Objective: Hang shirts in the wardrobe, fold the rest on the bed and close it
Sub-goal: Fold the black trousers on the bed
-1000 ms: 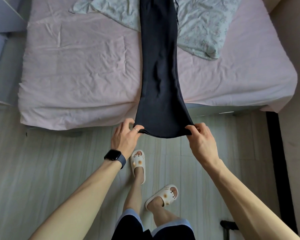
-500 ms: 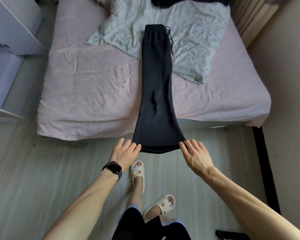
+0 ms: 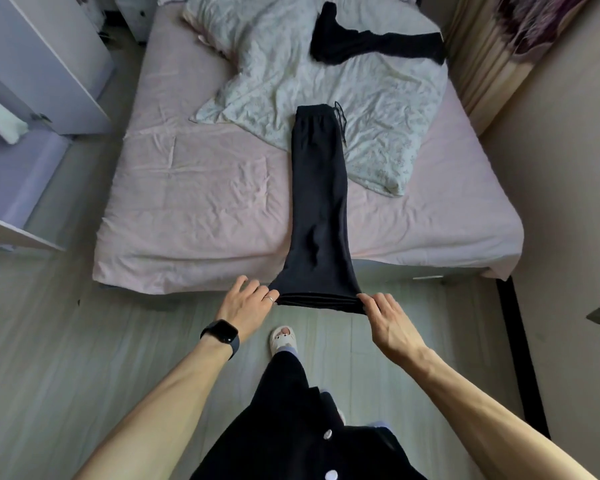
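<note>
Two dark garments lie on the bed [image 3: 187,220], and neither is fully folded. I have the trousers [image 3: 317,202] laid lengthwise down the middle of the frame, legs stacked. The waistband rests on the quilt [image 3: 378,98] and the hems reach past the foot edge. My left hand [image 3: 246,301] holds the left corner of the hems, with the thumb hidden beneath the cloth. My right hand [image 3: 387,322] pinches the right corner, so the hem runs taut between them.

I judge the first fold to be in hand: the hems want carrying up to the waistband. The other garment [image 3: 371,46] lies crumpled at upper right, yet to be folded. The wardrobe [image 3: 49,64] at upper left looks open, so closing it remains. No hung shirts show from here, so I cannot tell how that part stands.
</note>
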`<state>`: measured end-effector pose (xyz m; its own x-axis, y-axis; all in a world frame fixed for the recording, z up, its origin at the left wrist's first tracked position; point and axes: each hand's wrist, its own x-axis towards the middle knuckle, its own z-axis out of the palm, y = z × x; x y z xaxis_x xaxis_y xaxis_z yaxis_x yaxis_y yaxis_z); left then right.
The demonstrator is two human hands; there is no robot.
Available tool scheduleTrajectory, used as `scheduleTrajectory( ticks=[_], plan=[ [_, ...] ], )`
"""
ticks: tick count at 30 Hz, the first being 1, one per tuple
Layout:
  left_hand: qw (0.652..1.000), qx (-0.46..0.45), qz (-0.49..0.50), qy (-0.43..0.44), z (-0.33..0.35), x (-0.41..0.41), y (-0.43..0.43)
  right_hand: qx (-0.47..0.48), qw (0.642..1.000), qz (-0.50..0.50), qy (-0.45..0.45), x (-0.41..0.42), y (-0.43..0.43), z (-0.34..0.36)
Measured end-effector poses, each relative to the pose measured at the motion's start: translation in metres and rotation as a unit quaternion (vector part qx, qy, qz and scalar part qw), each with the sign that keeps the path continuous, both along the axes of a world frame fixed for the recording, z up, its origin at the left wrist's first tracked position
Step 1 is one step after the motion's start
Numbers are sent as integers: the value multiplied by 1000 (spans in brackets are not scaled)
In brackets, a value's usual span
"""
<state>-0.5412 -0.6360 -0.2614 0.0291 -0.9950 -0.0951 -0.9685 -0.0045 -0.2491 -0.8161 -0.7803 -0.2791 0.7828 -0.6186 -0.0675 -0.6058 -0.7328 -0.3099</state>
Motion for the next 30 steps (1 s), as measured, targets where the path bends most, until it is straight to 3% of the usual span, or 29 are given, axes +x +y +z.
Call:
scheduleTrajectory(
  ticks=[6, 9, 16, 18, 24, 30],
  plan=[
    [995, -27, 28, 88, -11, 53, -94, 39, 999, -7, -34, 48, -105, 5],
    [986, 49, 69, 146, -23, 100, -181, 64, 997, -39, -10, 87, -183, -5],
    [890, 60, 273, 361, -61, 198, -357, 120, 979, -165, -22, 205, -348, -31],
    [884, 52, 278, 372, -74, 222, -390, 131, 976, -175, -18, 230, -386, -41],
    [916, 29, 232, 326, -121, 296, -487, 121, 980, -157, -21, 301, -488, -90],
    [903, 11, 269, 336, -171, 345, -559, 112, 981, -158, -23, 364, -564, -148]
  ],
)
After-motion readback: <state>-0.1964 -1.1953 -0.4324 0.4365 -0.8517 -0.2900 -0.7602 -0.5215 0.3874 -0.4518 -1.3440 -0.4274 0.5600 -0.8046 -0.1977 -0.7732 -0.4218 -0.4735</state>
